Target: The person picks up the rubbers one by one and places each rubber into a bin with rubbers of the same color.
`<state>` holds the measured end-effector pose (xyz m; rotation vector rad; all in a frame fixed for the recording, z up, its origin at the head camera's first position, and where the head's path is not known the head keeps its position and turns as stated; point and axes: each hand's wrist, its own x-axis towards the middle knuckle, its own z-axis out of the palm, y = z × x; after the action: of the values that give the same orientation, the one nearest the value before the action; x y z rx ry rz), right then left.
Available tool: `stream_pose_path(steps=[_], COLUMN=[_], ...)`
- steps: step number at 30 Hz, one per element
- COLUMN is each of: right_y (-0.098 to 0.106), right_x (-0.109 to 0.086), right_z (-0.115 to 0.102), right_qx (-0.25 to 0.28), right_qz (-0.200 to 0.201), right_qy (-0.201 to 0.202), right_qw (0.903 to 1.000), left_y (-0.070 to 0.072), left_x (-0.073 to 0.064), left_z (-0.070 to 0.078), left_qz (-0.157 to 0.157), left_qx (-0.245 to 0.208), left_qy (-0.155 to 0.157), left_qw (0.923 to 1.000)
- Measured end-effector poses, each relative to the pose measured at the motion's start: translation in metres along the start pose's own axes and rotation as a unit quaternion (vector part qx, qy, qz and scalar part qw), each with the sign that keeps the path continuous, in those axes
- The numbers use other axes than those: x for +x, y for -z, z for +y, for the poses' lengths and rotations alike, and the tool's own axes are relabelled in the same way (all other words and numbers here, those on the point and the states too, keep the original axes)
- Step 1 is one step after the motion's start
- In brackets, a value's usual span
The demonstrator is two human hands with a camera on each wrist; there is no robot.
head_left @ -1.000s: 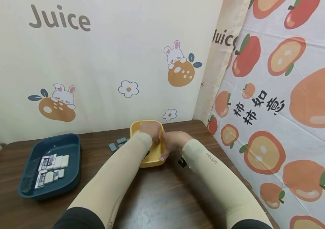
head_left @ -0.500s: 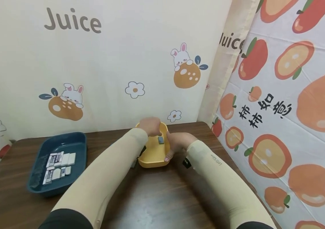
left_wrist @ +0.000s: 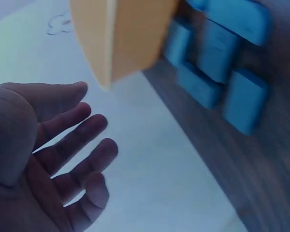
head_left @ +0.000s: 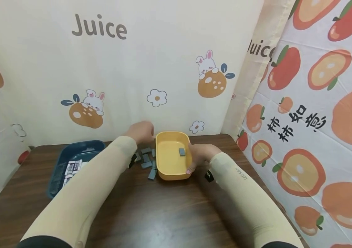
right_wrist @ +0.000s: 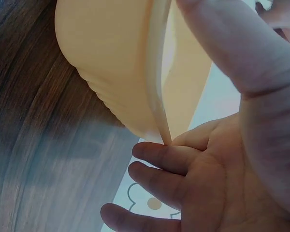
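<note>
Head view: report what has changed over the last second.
The left hand has come out of the yellow bin, moving left; it is empty. A grey block that did not show a second ago lies inside the bin. The right hand stays at the bin's right side.

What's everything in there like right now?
Yellow box, upright, almost empty
Grey block inside, lying alone
Other grey blocks, clustered on table
Blue box, upright, partly hidden
White pieces, lying in blue box
Left grip, empty, fingers loosely bent
Right grip, touching yellow box
</note>
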<state>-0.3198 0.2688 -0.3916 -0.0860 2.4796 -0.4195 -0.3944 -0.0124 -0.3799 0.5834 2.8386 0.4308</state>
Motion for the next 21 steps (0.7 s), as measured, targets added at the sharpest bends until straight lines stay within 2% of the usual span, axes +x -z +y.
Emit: stream_pose_path(steps=[6,11,13,18,21], right_y=[0.000,-0.003,-0.004,-0.001,0.000], right_x=[0.001,0.001,0.001,-0.001,-0.001], right_z=[-0.001,0.003,0.003,0.002,0.000], right_qx=[0.002,0.030,0.029,0.005,0.003], right_qz=[0.003,0.006,0.008,0.005,0.003], right_qy=[-0.001,-0.001,0.001,0.004,0.011], right_qw=[1.0000,0.9995,0.9995,1.0000,0.9999], left_y=[-0.014,-0.032,-0.037,-0.042,-0.044], left_x=[-0.015,-0.016,-0.016,-0.016,-0.015], left_z=[-0.022,-0.025,-0.026,-0.032,-0.037], left_qz=[-0.045,-0.082,-0.097,-0.120,-0.126], left_qx=[-0.001,0.009,0.028,0.071,0.072], left_qy=[0.035,0.061,0.068,0.083,0.092], left_qw=[0.9984,0.9947,0.9926,0.9867,0.9851])
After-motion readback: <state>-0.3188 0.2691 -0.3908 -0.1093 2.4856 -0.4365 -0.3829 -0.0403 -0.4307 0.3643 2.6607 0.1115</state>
